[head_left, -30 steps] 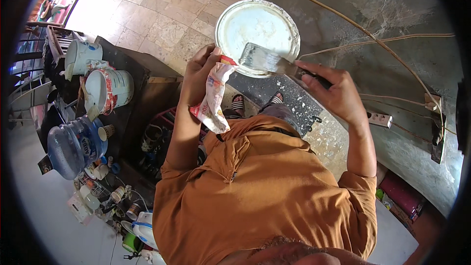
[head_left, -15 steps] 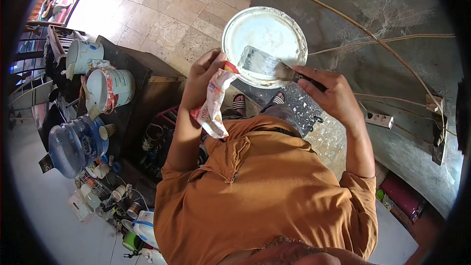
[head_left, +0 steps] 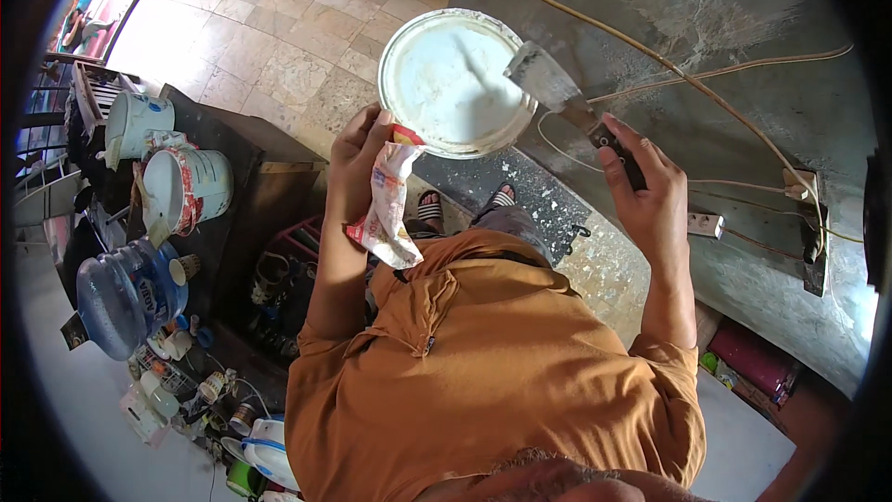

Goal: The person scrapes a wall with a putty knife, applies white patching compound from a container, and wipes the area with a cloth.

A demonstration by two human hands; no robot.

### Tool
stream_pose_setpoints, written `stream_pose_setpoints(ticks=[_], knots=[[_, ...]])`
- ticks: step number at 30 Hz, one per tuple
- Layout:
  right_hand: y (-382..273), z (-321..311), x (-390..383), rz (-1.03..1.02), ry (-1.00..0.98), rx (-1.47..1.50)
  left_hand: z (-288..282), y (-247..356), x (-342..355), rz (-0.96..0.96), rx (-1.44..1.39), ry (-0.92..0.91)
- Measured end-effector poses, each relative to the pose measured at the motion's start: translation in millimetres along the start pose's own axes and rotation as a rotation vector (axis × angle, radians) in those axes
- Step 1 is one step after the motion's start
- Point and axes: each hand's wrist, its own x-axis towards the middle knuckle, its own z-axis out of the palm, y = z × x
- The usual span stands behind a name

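My left hand (head_left: 358, 151) is closed at the near left edge of a round white bucket lid (head_left: 446, 84), holding it out in front of me. A crumpled white-and-red plastic packet (head_left: 388, 200) hangs from the same hand, its top against the lid's rim. In my right hand (head_left: 650, 186) is a putty knife (head_left: 546, 80), gripped by its dark handle. The blade is smeared with whitish material and points up and left, just over the lid's right edge. Whether it touches the lid I cannot tell. A faint shadow falls across the lid's pale, smeared surface.
On the left, two paint-stained buckets (head_left: 206, 193) stand on a dark cabinet (head_left: 260, 144), near a large blue water jug (head_left: 130, 297). At right, a grey wall (head_left: 725, 28) carries loose cables and a socket strip (head_left: 704, 225). White flecks dot the dark floor strip (head_left: 530, 195).
The putty knife has moved off the lid's middle toward its right edge, its blade turned more upward. In the picture, the lid and my left hand have shifted left, as has the whole scene.
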Motion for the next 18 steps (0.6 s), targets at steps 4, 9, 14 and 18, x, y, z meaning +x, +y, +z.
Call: stream_pose_setpoints(ticks=[4,9,14,18], knots=[[-7,-3,-12,0.108,0.019,0.054,3,-2,0,0.023,0.038,0.057],[-18,15,-22,0.167,0.016,0.131,9,-15,3,0.106,0.056,0.073],[-22,32,-18,0.113,0.027,0.074,23,-23,-3,0.227,0.009,0.092],[-32,38,-12,0.08,0.029,-0.027,27,-32,-3,0.304,0.025,0.089]])
